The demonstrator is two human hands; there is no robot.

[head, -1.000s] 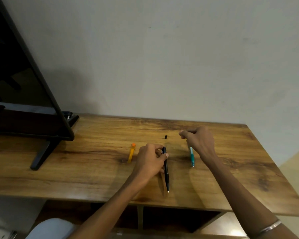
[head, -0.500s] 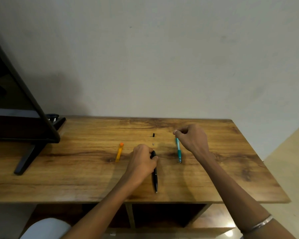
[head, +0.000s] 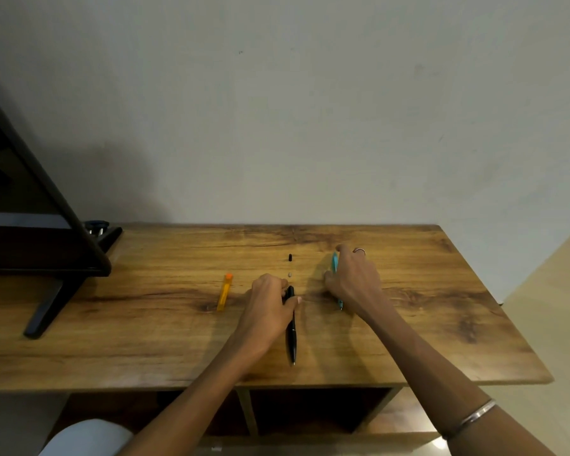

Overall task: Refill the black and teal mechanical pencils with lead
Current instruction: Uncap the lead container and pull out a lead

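Black pencil (head: 292, 330): lies flat near the middle of the wooden table (head: 441, 324), tip pointing toward the front edge. Its upper end is covered by the left hand (head: 270, 306), whose thumb and fingers close around the barrel there. Slim, glossy, with a thin pale band partway down.

Teal pencil (head: 335, 266): lies just right of the black one, roughly parallel. Most of the barrel is hidden under the right hand (head: 352, 279); only the top end and the tip near the wrist show. The fingers curl down over it, and the grip appears closed on the barrel, though contact underneath cannot be seen.

Small black cap (head: 290, 257): stands alone on the table beyond the black pencil. Between them sits a tiny pale piece (head: 290, 275), too small to identify.

Orange lead case (head: 224, 292): lies left of the left hand, apart from it, cap end away from the viewer.

Screen (head: 30, 225): at far left, cut off by the frame edge; one stand foot rests on the table.

Bangle (head: 471, 417): on the right forearm.
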